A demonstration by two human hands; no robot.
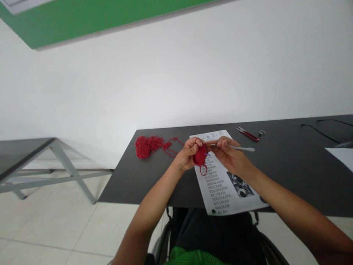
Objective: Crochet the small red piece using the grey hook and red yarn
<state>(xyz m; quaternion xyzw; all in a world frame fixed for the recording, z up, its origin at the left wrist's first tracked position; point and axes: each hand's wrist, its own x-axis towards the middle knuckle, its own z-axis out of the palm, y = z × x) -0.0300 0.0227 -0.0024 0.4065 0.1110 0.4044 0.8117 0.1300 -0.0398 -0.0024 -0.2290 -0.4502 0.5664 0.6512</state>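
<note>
My left hand [188,152] is closed on a small red crochet piece [199,157], from which a loop of yarn hangs down. A purple marker [207,154] sticks out at the right side of the piece. Between the fingers of my right hand [227,151] lies a crochet hook [242,148] with a pale grey handle; its tip meets the top edge of the red piece. Red yarn [172,144] trails leftward over the table to a ball of red yarn [143,147]. Under both hands lies a printed pattern sheet [205,187] with rows of text and a picture.
On the dark table [138,184], red-handled thread snips [248,134] and a small metal ring [261,133] lie at the back right. Glasses [325,132] and another white paper [342,156] are at the far right. A second table [24,154] stands at left.
</note>
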